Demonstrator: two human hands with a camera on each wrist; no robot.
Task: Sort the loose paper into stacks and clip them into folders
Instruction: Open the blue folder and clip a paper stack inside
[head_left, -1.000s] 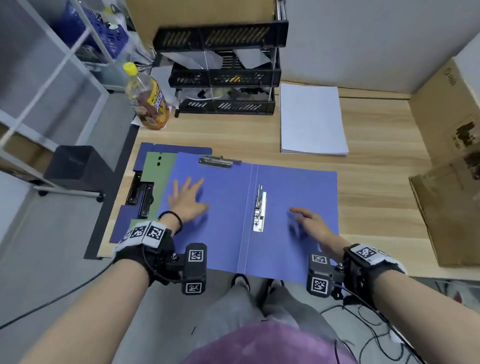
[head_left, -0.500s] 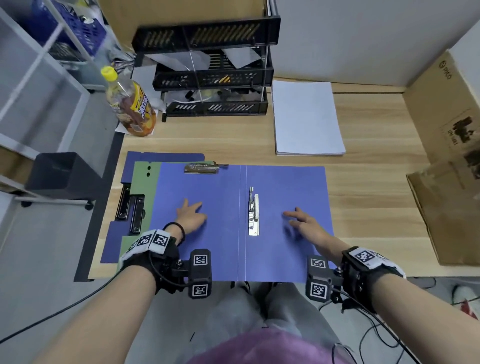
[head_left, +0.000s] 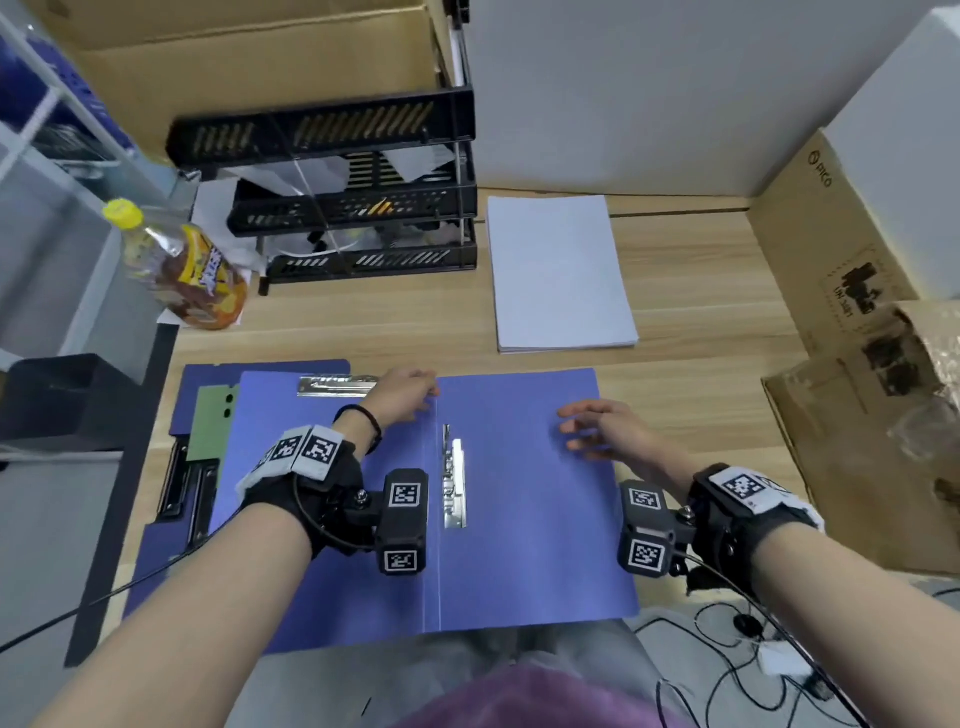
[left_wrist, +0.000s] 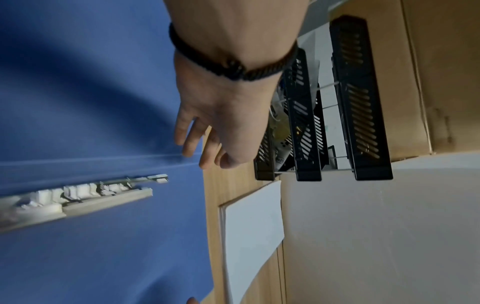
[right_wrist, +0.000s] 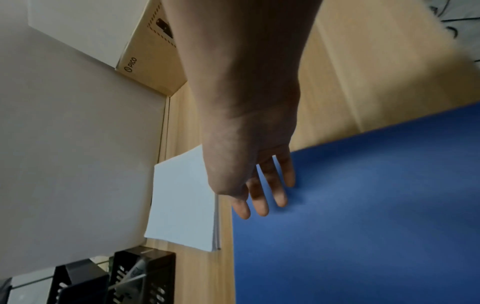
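Note:
A blue folder (head_left: 524, 545) lies open and flat on the wooden desk, with a metal spring clip (head_left: 453, 475) along its spine and a second clip (head_left: 336, 385) at its top left. My left hand (head_left: 402, 392) reaches over the folder's far edge near the spine, fingers loosely extended, holding nothing (left_wrist: 205, 148). My right hand (head_left: 597, 428) hovers over the right leaf, fingers straight and spread (right_wrist: 267, 195). A stack of white paper (head_left: 558, 273) lies beyond the folder, untouched.
More folders, blue and green (head_left: 208, 421) with black clips, lie under the open one at the left. A black three-tier letter tray (head_left: 353, 208) and a drink bottle (head_left: 182, 265) stand at the back left. Cardboard boxes (head_left: 852, 322) line the right side.
Both hands lifted off the folder's leaves and moved toward its far edge; the left hand went from the left leaf to the top of the spine. The folder stayed open.

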